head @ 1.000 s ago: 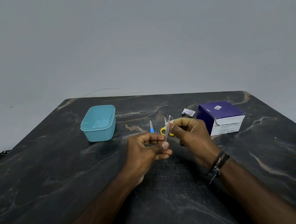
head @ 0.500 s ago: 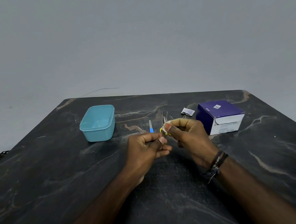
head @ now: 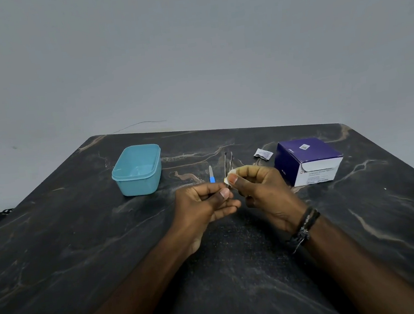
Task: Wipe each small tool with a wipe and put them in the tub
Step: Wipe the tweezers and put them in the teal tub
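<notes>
- Pinching the lower end of the tweezers [head: 228, 166], the left hand [head: 203, 205] holds them upright above the table's [head: 82, 246] middle.
- Right hand [head: 263, 189] pinches a white wipe [head: 230, 174] round the tweezers' shaft.
- Blue-handled tool [head: 211, 174] lies just behind the hands.
- Teal tub [head: 137, 169] sits toward the far left corner.
- Purple box [head: 307, 160] and small sachet [head: 263, 154] lie toward the far right corner.

Thin metal tweezers [head: 228, 166] stand upright, a small white wipe [head: 230, 179] folded round their lower part. Blue-handled tool [head: 211, 176] lies flat beside them; open turquoise plastic tub [head: 137, 169] sits well left.
</notes>
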